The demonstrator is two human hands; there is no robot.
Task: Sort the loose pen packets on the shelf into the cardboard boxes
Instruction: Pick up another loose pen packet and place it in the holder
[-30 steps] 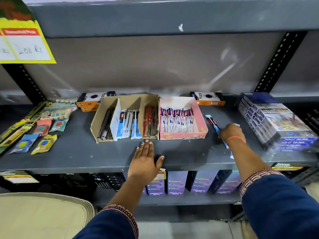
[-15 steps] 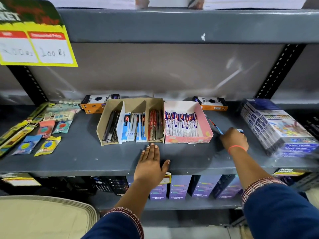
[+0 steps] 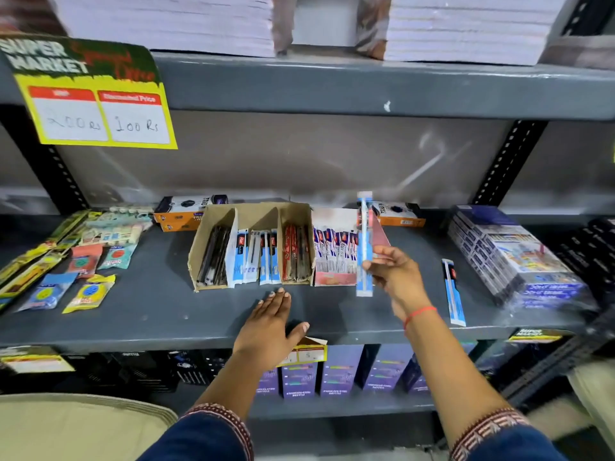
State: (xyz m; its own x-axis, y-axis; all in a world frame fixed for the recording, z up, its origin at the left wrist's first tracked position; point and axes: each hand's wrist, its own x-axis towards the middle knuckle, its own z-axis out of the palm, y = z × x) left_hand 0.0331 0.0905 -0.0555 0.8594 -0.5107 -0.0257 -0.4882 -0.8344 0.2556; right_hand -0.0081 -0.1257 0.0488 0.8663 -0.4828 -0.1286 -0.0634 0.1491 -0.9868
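The right hand (image 3: 394,274) pinches a blue pen packet (image 3: 364,244) held upright in the air — long axis vertical, just right of the cardboard box (image 3: 253,247) — while the left hand (image 3: 266,331) lies flat and empty on the shelf (image 3: 149,311), and another packet (image 3: 453,291) waits further right.

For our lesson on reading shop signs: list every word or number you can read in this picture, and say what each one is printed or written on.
"SUPER MARKET": top of the price sign hung from the upper shelf.
"Discounted Price": red header on the sign's right panel.
"200 Rs": handwritten, left panel.
"100 Rs": handwritten, right panel.
"SUPER MARKET": small shelf-edge tag, barely readable.
Too blurred to read: the pen packets, the boxes, and the pen packet held in the right hand.
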